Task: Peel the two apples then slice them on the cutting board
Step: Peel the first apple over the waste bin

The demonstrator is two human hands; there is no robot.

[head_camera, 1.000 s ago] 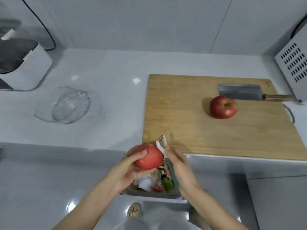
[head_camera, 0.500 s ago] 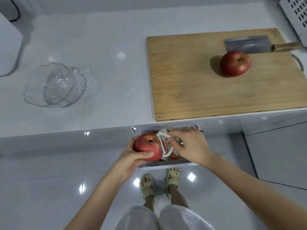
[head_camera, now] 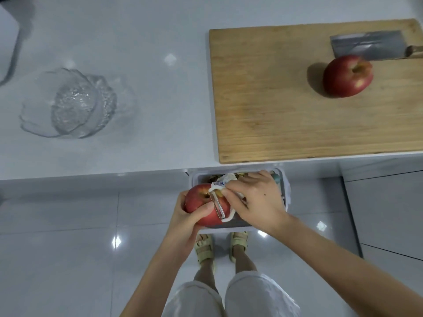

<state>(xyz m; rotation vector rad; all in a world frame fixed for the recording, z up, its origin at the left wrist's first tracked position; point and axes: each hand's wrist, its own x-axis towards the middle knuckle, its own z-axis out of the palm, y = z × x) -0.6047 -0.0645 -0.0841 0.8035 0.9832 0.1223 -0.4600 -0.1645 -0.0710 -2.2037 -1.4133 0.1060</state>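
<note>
Gripping the white peeler (head_camera: 220,205), the right hand (head_camera: 256,202) has its fingers curled tight round the handle, and the metal blade now lies flat against the red skin near the stem dimple; 1 second ago the peeler stood off the top edge of the fruit, barely touching. The left hand (head_camera: 183,221) is closed on the first apple (head_camera: 201,204), thumb pressed across its front and fingers wrapped behind. Both hands have dropped below the counter edge and now sit over the waste bin (head_camera: 285,191), which looks meant to catch the peel. By my reading, the first stroke is only starting: the skin looks whole, red and glossy with a yellowish patch by the stem, and no strip is visible. The second apple (head_camera: 348,76), equally unpeeled, rests stem-up on the cutting board (head_camera: 263,99), touching or just beside the cleaver (head_camera: 364,45) at the far right. So 2 apples remain to peel and slice
</note>
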